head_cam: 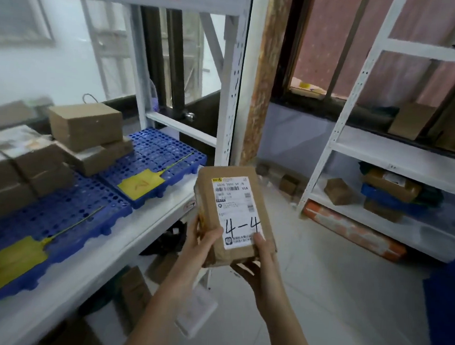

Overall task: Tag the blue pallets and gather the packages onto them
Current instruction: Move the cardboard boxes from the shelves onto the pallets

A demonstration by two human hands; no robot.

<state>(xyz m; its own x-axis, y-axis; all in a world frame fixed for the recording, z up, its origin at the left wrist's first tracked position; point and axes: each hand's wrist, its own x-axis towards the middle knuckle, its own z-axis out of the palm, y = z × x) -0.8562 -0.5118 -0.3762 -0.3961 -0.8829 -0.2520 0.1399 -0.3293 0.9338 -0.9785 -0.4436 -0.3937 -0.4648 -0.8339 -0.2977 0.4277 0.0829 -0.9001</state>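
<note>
While both hands are holding one parcel up for a read, everything else is sitting sorted on the white shelf [122, 248] at 9 o'clock.

Near blue pallet [62, 213], 8 o'clock: it's carrying a yellow tag [4, 266] on a thin tie at its front edge, facing the aisle, probably so the code reads without reaching in. Stacked brown boxes [16, 172] are sitting toward its back, leaving the tag uncovered.

Far blue pallet [165, 151], 10 o'clock: touching the near one, also wearing a yellow tag [141, 184] at the front corner. Writing on it is too blurred to read. Two boxes [87, 137] are piled one on the other at its left rear; the right part is showing bare grid.

Left hand [201, 246], 6 o'clock: fingers are wrapping the parcel's left edge, thumb on the top face.

Held package [231, 213], centre: it's being kept label-up and tilted toward the camera, over the floor just right of the shelf edge, not on any pallet yet. Handwritten "4-4" is showing on the label, likely the sorting key.

Right hand [257, 259]: it's cupping the lower right corner from beneath, thumb pressing the label.

Second white rack [401, 161], 3 o'clock: it's holding more parcels [391, 185], well apart, not gathered.
</note>
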